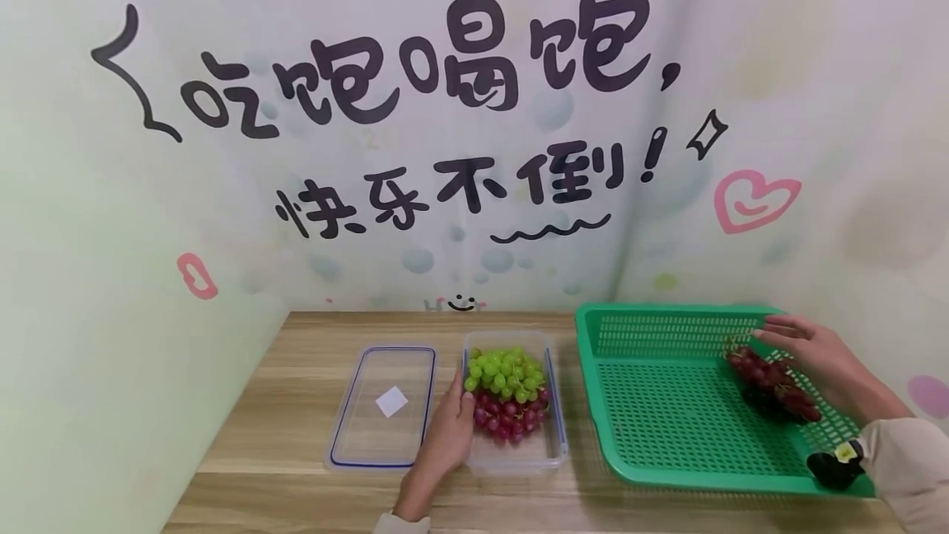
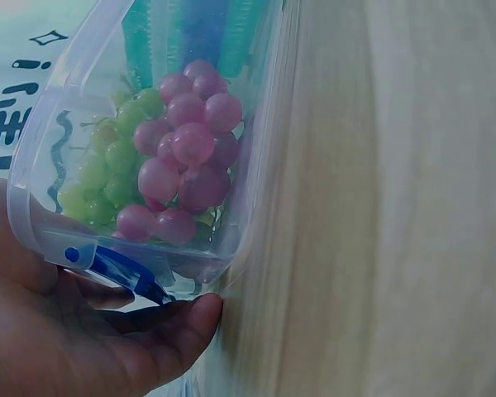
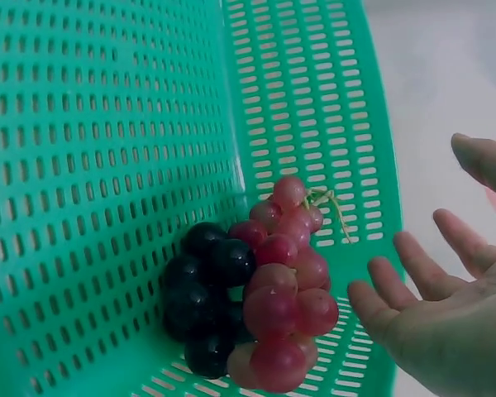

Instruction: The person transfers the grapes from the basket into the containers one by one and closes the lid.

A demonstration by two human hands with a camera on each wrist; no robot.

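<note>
My left hand (image 1: 449,427) holds the left side of a clear plastic container (image 1: 519,458) at its rim, fingers by a blue latch (image 2: 120,269) in the left wrist view. Inside the container lie green grapes (image 1: 506,373) at the back and red grapes (image 1: 510,419) in front of them. Over the right side of a green basket (image 1: 604,435), my right hand (image 1: 823,361) hovers with fingers extended and parted, holding nothing. Beside those fingers, a bunch of red grapes (image 3: 281,306) leans against dark, nearly black grapes (image 3: 202,289) in the basket.
A clear lid (image 1: 363,435) with a blue seal and a white square label (image 1: 391,401) lies left of the container on the wooden table (image 1: 259,419). A printed wall hanging (image 1: 460,270) stands behind the table. The basket has raised, slotted sides.
</note>
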